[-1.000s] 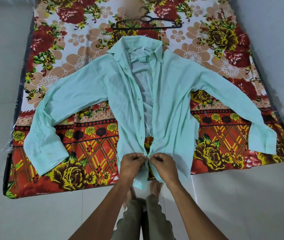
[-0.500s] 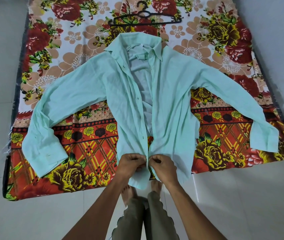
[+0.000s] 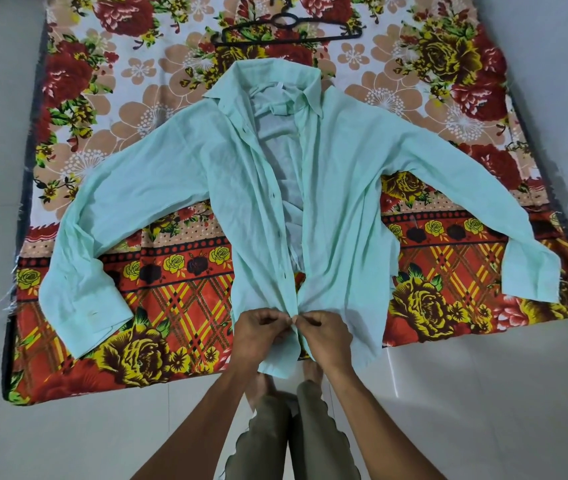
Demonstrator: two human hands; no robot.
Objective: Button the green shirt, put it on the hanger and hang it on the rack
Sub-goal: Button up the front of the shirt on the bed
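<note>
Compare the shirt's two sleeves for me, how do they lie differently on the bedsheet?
The left sleeve bends at the elbow, its cuff wide and creased, with a small mark near its hem. The right sleeve runs straighter, and its cuff lies smoother and looks narrower. The left cuff ends nearer the sheet's front edge than the right cuff. Both are the same pale green, lie flat, spread away from the shirt's body, and neither hand touches them.

Pale glossy floor tiles (image 3: 483, 410) all around, soft light bouncing off them. A low mattress (image 3: 23, 237) lies on the floor under a loud floral bedsheet (image 3: 178, 306), red roses up top, orange plaid below.
</note>
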